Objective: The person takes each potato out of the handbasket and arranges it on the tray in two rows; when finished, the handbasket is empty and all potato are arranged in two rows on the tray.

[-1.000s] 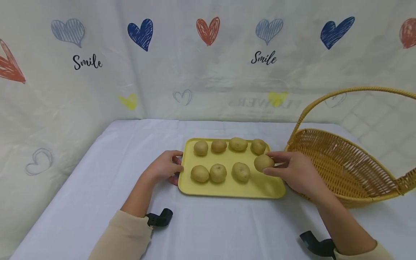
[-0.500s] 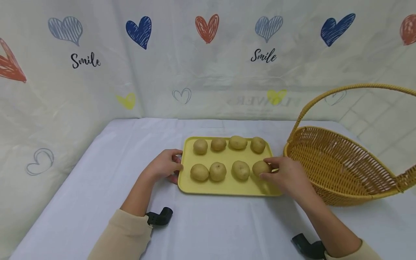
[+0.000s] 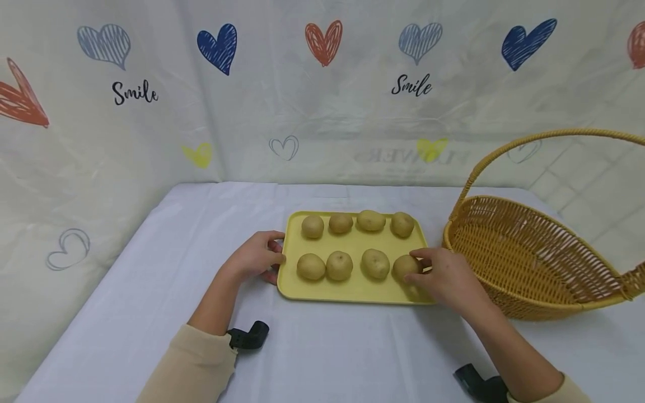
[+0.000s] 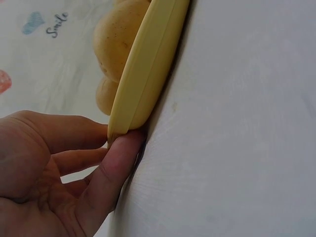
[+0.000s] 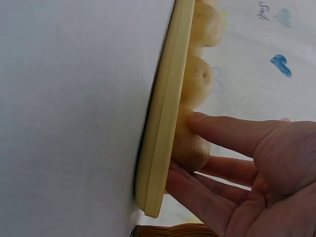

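Note:
A yellow tray point(image 3: 353, 294) lies on the white cloth with several potatoes in two rows. At its left edge my left hand point(image 3: 256, 257) grips the rim; the left wrist view shows the thumb low against the side and a finger at the upper edge. My right hand point(image 3: 448, 277) holds the rightmost front-row potato point(image 3: 405, 267) between thumb and fingers, down at the tray's surface. Beside it is another potato point(image 3: 375, 263), and behind it the back row's end potato point(image 3: 402, 224). In the right wrist view the fingers partly cover the held potato point(image 5: 190, 148).
A wicker basket point(image 3: 534, 302) with a tall arched handle point(image 3: 554, 134) stands just right of the tray, close to my right hand. White cloth point(image 3: 342, 352) covers the table. Behind it hangs a pale sheet point(image 3: 353, 112) printed with hearts.
My right hand has lowered the potato from above the tray to the right end of the front row, moving slightly left. The left hand stays on the tray's edge.

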Available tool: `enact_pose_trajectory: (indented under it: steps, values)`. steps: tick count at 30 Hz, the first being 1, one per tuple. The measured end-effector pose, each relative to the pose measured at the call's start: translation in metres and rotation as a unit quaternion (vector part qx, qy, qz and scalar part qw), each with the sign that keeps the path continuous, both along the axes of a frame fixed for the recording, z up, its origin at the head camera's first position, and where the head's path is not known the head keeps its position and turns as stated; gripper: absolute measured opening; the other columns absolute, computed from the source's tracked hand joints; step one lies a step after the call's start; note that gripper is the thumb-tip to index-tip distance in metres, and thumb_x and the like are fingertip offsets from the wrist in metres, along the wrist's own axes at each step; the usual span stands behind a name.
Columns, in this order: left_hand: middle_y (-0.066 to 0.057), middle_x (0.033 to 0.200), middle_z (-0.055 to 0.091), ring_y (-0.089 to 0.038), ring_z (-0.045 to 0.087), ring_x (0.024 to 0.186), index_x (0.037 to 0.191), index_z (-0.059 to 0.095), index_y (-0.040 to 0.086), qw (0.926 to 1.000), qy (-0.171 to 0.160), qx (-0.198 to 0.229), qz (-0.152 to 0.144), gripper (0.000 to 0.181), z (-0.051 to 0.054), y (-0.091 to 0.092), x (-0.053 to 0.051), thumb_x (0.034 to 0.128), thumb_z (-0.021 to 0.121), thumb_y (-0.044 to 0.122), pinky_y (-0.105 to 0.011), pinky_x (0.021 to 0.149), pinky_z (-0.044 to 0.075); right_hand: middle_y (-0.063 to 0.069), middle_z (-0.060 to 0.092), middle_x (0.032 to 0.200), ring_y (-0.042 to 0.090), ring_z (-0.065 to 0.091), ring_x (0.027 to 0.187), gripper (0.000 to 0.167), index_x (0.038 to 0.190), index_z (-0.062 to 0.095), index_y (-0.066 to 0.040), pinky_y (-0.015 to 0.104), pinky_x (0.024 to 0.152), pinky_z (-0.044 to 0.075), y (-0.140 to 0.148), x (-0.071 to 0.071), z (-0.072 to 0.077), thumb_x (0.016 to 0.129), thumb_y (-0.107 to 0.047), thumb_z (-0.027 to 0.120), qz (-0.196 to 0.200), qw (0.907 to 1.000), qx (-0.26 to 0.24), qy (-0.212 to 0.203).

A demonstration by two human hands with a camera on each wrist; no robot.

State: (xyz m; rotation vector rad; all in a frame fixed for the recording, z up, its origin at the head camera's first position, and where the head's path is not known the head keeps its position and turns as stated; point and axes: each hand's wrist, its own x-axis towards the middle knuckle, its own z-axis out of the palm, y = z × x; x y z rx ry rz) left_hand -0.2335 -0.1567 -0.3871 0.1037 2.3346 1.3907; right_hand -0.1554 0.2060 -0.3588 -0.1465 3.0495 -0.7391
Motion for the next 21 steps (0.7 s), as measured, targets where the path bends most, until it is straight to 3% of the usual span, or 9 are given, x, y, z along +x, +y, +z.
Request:
enact_pose_trajectory:
  steps: [6,15,21]
  values:
    - [-0.014,0.111,0.052,-0.021,0.063,0.086,0.155,0.043,0.005,1.0,-0.001,-0.003,0.004,0.063,0.0003,0.0002,0.0003,0.0955,0.061,0.001,-0.036,0.061,0.066,0.022,0.076,0.109,0.033,0.07,0.099,0.054,0.128,0.068,0.004,0.032,0.068,0.055,0.0019,-0.0015,-0.0004,0.085,-0.023,0.085,0.007,1.0,-0.001,-0.005]
    - [-0.014,0.113,0.053,-0.022,0.064,0.086,0.156,0.043,0.006,0.9999,0.003,-0.016,0.004,0.063,-0.0001,0.001,-0.0003,0.0958,0.061,0.002,-0.035,0.062,0.066,0.021,0.074,0.111,0.028,0.07,0.092,0.047,0.129,0.071,-0.006,0.028,0.066,0.051,0.0045,-0.0004,-0.0001,0.086,-0.021,0.082,0.015,0.9998,-0.013,0.0]
    - [-0.015,0.114,0.052,-0.022,0.064,0.088,0.156,0.042,0.005,0.9999,0.004,-0.014,0.003,0.063,-0.0016,0.0004,-0.0003,0.0959,0.06,0.001,-0.035,0.062,0.066,0.022,0.073,0.111,0.028,0.071,0.091,0.048,0.13,0.07,-0.006,0.028,0.063,0.051,0.0059,-0.0008,-0.0006,0.086,-0.02,0.082,0.025,0.9995,-0.018,-0.01]
